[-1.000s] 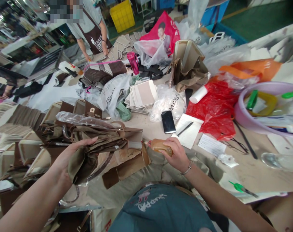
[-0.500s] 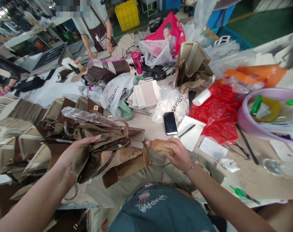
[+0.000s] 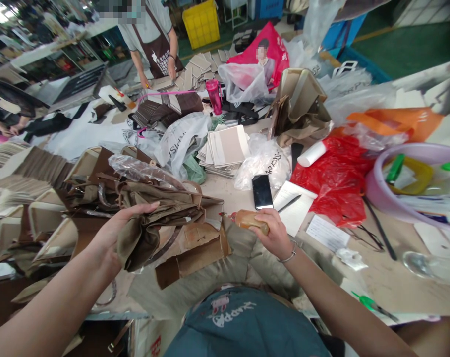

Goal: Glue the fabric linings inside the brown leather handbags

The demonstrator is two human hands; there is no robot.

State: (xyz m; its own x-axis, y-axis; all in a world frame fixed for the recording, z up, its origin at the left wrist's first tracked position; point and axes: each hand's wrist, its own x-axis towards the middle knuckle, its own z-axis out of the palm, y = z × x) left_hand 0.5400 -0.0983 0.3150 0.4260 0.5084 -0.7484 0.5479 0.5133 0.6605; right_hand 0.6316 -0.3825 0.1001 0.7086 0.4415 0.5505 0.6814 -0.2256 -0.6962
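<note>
My left hand [image 3: 115, 230] grips a folded olive-brown fabric bag [image 3: 165, 208] with brown straps and clear plastic film over one handle. The thumb lies on top and the other fingers are hidden behind the cloth. In my right hand [image 3: 274, 232] is a squeezable glue bottle [image 3: 250, 221] with amber contents, its red-tipped nozzle pointing left at the bag's edge. A small gap seems to separate the nozzle from the bag. Below the bag lies an open cardboard box [image 3: 195, 258].
Several unfinished bags [image 3: 48, 220] crowd the left. A phone [image 3: 262, 192], a notebook [image 3: 297, 213] and a red plastic bag [image 3: 329, 178] lie beyond my right hand. At right stand a purple basin [image 3: 377, 173] and green-handled snips [image 3: 368, 300]. A co-worker [image 3: 156, 44] stands across the table.
The view has shifted slightly. The bag in my left hand is a little higher and flatter. My right hand still holds the bottle near the bag's edge.
</note>
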